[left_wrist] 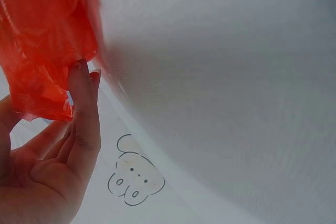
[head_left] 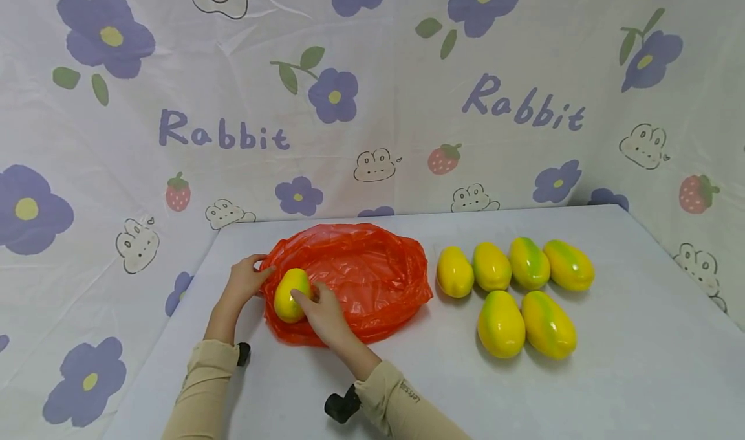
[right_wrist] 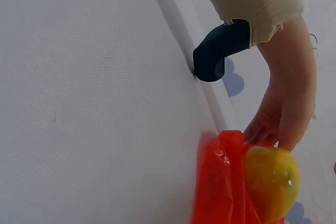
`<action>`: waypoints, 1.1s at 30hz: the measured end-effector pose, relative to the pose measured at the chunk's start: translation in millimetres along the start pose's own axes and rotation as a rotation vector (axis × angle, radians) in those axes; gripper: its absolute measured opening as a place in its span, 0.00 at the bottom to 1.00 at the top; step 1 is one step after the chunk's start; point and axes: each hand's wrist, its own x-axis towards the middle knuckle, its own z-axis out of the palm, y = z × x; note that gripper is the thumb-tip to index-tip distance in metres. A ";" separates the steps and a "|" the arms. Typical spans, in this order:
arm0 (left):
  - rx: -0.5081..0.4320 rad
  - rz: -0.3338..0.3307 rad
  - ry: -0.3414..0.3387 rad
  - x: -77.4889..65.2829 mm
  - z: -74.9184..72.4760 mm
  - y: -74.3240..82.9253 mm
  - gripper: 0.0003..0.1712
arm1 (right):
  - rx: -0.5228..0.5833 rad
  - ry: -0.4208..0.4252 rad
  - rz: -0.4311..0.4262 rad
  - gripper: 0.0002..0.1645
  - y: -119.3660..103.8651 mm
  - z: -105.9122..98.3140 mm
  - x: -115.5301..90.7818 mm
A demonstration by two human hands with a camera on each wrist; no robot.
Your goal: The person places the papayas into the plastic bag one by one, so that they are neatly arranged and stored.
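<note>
A red plastic bag (head_left: 372,285) lies spread with its mouth facing up on the table. My left hand (head_left: 246,281) grips the bag's left rim; in the left wrist view, the left hand (left_wrist: 58,166) has the thin plastic between thumb and fingers. Over the left part of the bag's mouth, my right hand (head_left: 327,316) holds a yellow-green mango (head_left: 288,299), thumb on its near side. That mango (right_wrist: 274,184) shows beside the red plastic in the right wrist view, with the left hand (right_wrist: 286,108) behind it. The right hand's far fingers are partly hidden.
Right of the bag sit several more mangoes in two rows: a back row (head_left: 491,266) and two mangoes in front, one a front mango (head_left: 502,325). The white table (head_left: 628,375) meets a printed cloth backdrop (head_left: 401,103). Black wrist devices (head_left: 342,405) hang under both sleeves.
</note>
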 end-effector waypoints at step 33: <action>0.009 -0.024 -0.023 1.2 0.0 3.6 0.31 | -0.072 0.102 -0.029 0.46 -17.0 -55.9 -3.3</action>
